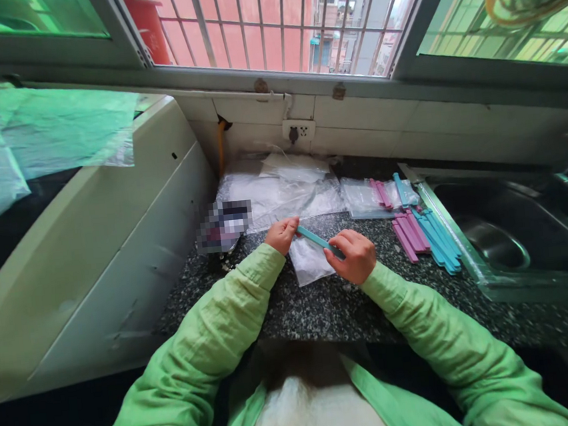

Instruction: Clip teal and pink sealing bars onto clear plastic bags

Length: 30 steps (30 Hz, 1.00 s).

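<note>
Between my two hands is a slim flat light-blue strip [315,238], held over the counter and slanting down to the right. My left hand [282,235] pinches its upper end, and my right hand [353,254] has its fingers closed round the lower end. Under the strip lies a small clear plastic bag [312,264], partly covered by my right hand. To the right are a row of pink strips [410,234] and a row of blue strips [437,242] of similar shape. Behind these rows, clear bags [365,197] have a few pink and blue strips on or in them.
Larger clear plastic sheets [282,190] lie at the back of the speckled counter [303,311]. A blurred-out item [224,227] is on the left, beside a pale appliance side [132,254]. A sink [531,229] is at right. A wall socket [299,131] sits below the barred window.
</note>
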### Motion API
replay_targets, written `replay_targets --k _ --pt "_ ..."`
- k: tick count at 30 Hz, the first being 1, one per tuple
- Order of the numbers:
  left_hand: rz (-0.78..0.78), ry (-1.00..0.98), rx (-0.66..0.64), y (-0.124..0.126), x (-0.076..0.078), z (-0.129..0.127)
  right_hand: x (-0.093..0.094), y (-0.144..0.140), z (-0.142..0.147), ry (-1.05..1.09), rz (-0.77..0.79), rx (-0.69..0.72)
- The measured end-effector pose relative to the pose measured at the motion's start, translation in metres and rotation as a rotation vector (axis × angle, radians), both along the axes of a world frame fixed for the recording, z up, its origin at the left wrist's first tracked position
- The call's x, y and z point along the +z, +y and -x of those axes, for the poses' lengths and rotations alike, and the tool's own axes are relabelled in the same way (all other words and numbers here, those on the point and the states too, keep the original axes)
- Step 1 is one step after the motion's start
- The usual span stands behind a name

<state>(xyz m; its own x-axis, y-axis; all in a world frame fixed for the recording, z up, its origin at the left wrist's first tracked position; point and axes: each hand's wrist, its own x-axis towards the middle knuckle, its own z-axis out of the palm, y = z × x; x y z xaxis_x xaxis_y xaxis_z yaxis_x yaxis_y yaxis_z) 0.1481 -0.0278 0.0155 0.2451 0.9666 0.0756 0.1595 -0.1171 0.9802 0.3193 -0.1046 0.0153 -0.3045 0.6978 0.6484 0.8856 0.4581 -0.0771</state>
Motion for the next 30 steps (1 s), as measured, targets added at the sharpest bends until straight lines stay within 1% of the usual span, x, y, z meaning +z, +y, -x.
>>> replay_targets --k 5,15,23,30 --pt "0.010 -0.005 -0.008 0.0009 -0.0028 -0.0005 -0.0001 -0.0003 -0.0006 0.023 -0.007 0.011" --pt "0.011 -0.001 -0.018 -0.0006 -0.0030 -0.0006 -0.0001 -0.0013 -0.0011 0.046 0.018 0.014" --pt "-0.039 0.033 -0.029 0.0004 -0.0071 0.0005 -0.0007 -0.0007 -0.0014 0.062 -0.033 0.046" --pt "-0.004 -0.009 -0.030 0.0002 -0.0061 -0.0010 -0.0016 0.0005 -0.0025 0.091 -0.059 0.088"
